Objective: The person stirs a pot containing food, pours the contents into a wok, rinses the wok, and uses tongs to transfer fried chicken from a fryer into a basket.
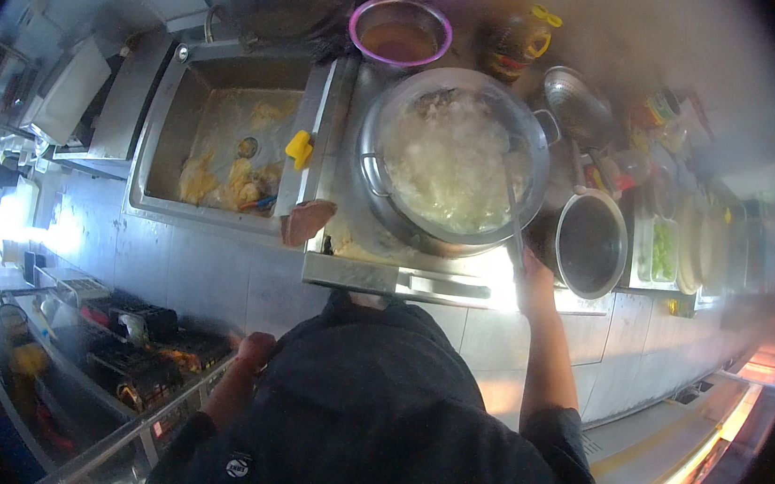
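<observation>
A wide steel pot [363, 200] with two side handles stands on the stove in front of me. Pale liquid [451, 171] in it bubbles under thick steam. My right hand [536, 280] grips the long metal handle of a utensil [515, 209]; the handle slants over the near rim, and its far end is hidden in the steam and liquid. Down at my left side, my left hand [256, 350] is near a metal rail [202, 387], away from the pot. Its fingers look bent, but what they hold, if anything, is unclear.
Left of the pot is a steel sink [184, 121] with yellowish food pieces; a yellow sponge [299, 149] and brown cloth [308, 223] lie by its edge. A pink-rimmed basin [400, 31] stands behind. To the right are a deep pot [593, 244], a colander [576, 99] and food trays [661, 249].
</observation>
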Tool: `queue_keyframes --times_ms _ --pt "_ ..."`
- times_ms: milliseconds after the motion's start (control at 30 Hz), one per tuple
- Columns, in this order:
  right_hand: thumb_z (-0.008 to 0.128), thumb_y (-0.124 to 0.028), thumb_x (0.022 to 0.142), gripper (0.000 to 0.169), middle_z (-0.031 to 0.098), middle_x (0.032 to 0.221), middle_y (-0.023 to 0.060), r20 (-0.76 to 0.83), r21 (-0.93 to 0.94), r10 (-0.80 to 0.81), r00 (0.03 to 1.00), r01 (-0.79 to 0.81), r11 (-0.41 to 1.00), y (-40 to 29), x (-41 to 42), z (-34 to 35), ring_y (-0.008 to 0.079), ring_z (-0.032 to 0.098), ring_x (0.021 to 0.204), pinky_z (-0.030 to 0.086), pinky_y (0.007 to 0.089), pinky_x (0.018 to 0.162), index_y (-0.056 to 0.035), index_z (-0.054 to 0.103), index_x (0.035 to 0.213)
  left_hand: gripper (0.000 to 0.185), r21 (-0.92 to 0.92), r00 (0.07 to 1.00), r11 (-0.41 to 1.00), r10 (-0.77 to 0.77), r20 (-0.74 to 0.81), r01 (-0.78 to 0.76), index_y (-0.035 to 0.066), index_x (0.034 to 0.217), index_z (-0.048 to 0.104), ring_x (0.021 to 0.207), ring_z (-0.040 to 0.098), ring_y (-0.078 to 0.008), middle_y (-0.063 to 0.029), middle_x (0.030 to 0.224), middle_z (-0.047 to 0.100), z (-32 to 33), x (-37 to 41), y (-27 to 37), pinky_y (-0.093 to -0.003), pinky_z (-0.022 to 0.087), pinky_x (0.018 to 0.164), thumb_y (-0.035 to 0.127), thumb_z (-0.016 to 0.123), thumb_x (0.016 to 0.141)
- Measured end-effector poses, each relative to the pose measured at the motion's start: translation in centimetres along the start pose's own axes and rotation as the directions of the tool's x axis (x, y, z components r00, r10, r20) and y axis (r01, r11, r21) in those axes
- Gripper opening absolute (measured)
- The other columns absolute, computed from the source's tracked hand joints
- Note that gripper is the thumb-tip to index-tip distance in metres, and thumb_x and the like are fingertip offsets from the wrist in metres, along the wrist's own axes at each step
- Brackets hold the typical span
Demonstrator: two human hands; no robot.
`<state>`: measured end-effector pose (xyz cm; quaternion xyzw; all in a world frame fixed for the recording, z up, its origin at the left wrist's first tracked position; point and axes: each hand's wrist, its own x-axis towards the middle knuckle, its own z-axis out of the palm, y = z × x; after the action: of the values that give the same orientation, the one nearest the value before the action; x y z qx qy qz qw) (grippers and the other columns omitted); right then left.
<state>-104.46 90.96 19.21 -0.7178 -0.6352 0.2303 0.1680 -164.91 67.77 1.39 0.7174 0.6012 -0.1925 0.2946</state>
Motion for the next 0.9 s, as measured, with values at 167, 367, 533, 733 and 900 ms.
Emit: queue_keyframes --times_ms 167,367,533,733,900 --pt "0.045 -0.006 0.096 0.015 0.054 0.067 0.0037 0.391 0.411 0.263 0.882 -0.422 0.808 -8.8 -3.5 -1.8 0.0098 0.051 0.049 0.043 0.0268 0.038 -0.0021 0.059 0.101 0.028 0.024 0.997 0.998 0.067 -0.039 -0.066 0.009 0.092 0.072 0.099 0.067 -0.0356 -0.0144 0.097 0.071 2.4 -0.8 -1.3 -0.0459 0.054 0.086 0.033 0.063 0.080" --pt "0.048 -0.010 0.097 0.016 0.054 0.075 0.0050 0.547 0.635 0.242 0.801 -0.586 0.503 -11.4 -5.3 -2.3 0.0098 0.045 0.050 0.039 0.0243 0.041 -0.0008 0.057 0.106 0.030 -0.156 0.992 0.985 -0.061 0.114 0.079 0.011 0.096 0.072 0.103 0.066 -0.0336 -0.0123 0.107 0.071 3.2 -0.6 -1.4 -0.0449 0.053 0.089 0.034 0.060 0.082" --pt "0.047 -0.011 0.098 0.027 0.053 0.080 0.0050 0.707 0.701 0.204 0.677 -0.708 -0.081 -10.0 -6.8 -2.2 0.0053 0.040 0.051 0.035 0.0184 0.038 -0.0015 0.050 0.123 0.025 -0.187 0.999 0.982 0.029 0.015 -0.026 0.010 0.091 0.071 0.102 0.065 -0.0347 -0.0143 0.100 0.070 5.9 -0.3 -3.8 -0.0456 0.051 0.089 0.030 0.057 0.086" --pt "0.048 -0.013 0.098 0.040 0.054 0.081 0.0053 0.679 0.734 0.150 0.719 -0.659 -0.167 -9.2 -9.1 -3.9 0.0031 0.039 0.050 0.032 0.0155 0.036 -0.0007 0.044 0.136 0.017 -0.105 0.992 0.987 0.125 -0.008 -0.125 0.007 0.085 0.070 0.093 0.067 -0.0359 -0.0148 0.092 0.070 1.7 1.0 -2.3 -0.0459 0.053 0.082 0.021 0.062 0.081" --pt "0.052 -0.011 0.095 0.041 0.058 0.080 0.0065 0.614 0.724 0.240 0.752 -0.657 0.211 -10.5 -9.8 -5.2 0.0085 0.047 0.052 0.038 0.0211 0.039 -0.0003 0.050 0.135 0.017 -0.086 0.987 0.986 0.134 -0.094 -0.142 0.008 0.084 0.071 0.091 0.068 -0.0358 -0.0139 0.088 0.070 3.6 1.3 -3.6 -0.0461 0.054 0.080 0.024 0.063 0.080"
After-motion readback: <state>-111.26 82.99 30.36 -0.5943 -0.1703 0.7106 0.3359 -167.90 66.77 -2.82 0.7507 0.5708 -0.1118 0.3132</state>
